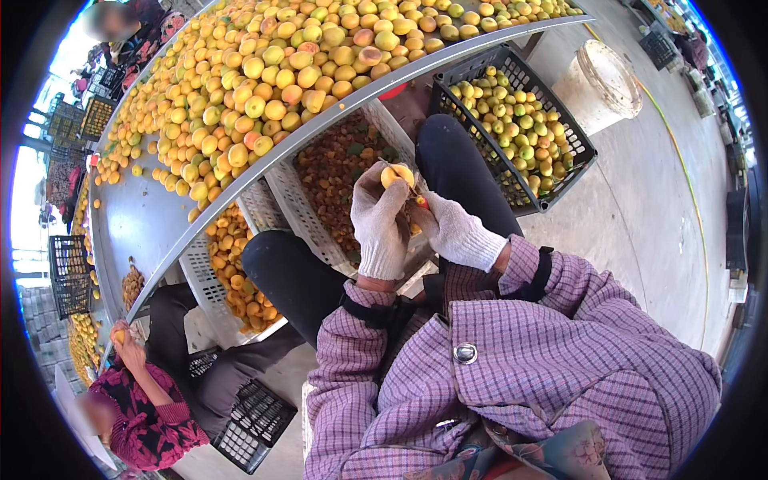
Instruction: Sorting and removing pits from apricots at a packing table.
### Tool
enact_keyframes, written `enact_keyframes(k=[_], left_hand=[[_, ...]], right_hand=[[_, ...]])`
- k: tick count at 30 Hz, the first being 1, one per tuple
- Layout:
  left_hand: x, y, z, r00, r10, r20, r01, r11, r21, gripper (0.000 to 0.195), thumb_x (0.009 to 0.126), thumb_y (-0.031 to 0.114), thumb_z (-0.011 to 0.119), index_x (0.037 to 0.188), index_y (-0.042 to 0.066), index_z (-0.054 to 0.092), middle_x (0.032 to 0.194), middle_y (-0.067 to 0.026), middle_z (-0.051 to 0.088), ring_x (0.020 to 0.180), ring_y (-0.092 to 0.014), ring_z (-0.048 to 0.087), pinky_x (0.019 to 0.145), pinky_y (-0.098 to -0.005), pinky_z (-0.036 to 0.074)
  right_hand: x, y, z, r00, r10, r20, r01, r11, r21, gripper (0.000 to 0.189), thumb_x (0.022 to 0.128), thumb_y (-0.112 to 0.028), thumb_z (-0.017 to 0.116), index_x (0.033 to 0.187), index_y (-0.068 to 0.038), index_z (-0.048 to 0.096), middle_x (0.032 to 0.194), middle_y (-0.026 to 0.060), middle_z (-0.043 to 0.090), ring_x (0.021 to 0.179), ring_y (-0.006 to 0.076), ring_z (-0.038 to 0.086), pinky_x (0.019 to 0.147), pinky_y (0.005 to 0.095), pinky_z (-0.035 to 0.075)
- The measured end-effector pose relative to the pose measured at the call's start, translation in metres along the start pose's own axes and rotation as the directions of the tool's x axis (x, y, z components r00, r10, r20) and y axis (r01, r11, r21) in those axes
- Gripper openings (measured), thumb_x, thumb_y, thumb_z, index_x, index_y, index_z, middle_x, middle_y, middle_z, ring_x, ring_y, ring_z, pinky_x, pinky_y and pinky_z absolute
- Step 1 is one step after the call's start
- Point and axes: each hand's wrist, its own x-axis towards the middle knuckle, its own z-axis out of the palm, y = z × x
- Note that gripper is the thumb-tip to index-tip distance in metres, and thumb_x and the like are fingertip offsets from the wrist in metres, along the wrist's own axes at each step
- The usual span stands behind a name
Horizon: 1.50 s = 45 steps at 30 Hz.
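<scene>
My left hand (382, 210), in a whitish knit glove, holds a yellow apricot (397, 175) with its cut or creased side up. Close against it, my right hand (453, 225), gloved too, grips a small tool (422, 201) with a red and yellow handle; its working end is hard to make out. Both hands are above my knees, over a white plastic crate (345, 174) of brownish scraps, maybe pits. Beyond them a metal-edged table (162, 204) bears a large heap of whole apricots (288, 66).
A black crate (516, 120) of greenish-yellow apricots stands right of my knee, a white bucket (606, 84) beyond it. At left, a white crate (210, 294) holds orange apricot pieces (240, 270). A co-worker (150, 390) sits lower left, near a black crate (255, 420).
</scene>
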Motion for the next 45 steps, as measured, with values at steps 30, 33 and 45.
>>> enact_keyframes(k=[30, 33, 45], left_hand=[[0.015, 0.001, -0.026, 0.917, -0.378, 0.129, 0.38, 0.925, 0.006, 0.045, 0.101, 0.037, 0.064, 0.124, -0.001, 0.059, 0.108, -0.0102, 0.067, 0.096, -0.023, 0.067, 0.085, -0.0356, 0.055], [0.018, 0.004, -0.029, 0.933, -0.343, 0.109, 0.329, 0.935, 0.134, 0.046, 0.101, 0.037, 0.064, 0.126, -0.001, 0.059, 0.108, -0.0096, 0.067, 0.096, -0.022, 0.067, 0.084, -0.0341, 0.055], [0.018, -0.005, -0.029, 0.929, -0.368, 0.029, 0.365, 0.928, 0.074, 0.051, 0.102, 0.046, 0.061, 0.127, 0.002, 0.06, 0.112, -0.0096, 0.065, 0.099, -0.023, 0.064, 0.089, -0.0359, 0.053]], right_hand=[[0.014, -0.008, -0.016, 0.968, 0.175, 0.18, -0.169, 0.985, -0.046, 0.039, 0.104, -0.035, 0.052, 0.11, 0.003, 0.057, 0.082, 0.0257, 0.067, 0.083, 0.0406, 0.07, 0.07, 0.0455, 0.053], [0.024, -0.003, -0.023, 0.957, 0.086, 0.276, -0.069, 0.995, -0.068, 0.044, 0.104, -0.038, 0.05, 0.106, 0.003, 0.064, 0.09, 0.0281, 0.069, 0.093, 0.0431, 0.07, 0.08, 0.049, 0.053], [0.026, -0.003, -0.022, 0.976, -0.035, 0.215, 0.056, 0.994, -0.094, 0.04, 0.105, -0.037, 0.049, 0.119, -0.001, 0.057, 0.076, 0.0209, 0.066, 0.068, 0.0348, 0.068, 0.061, 0.0443, 0.052]])
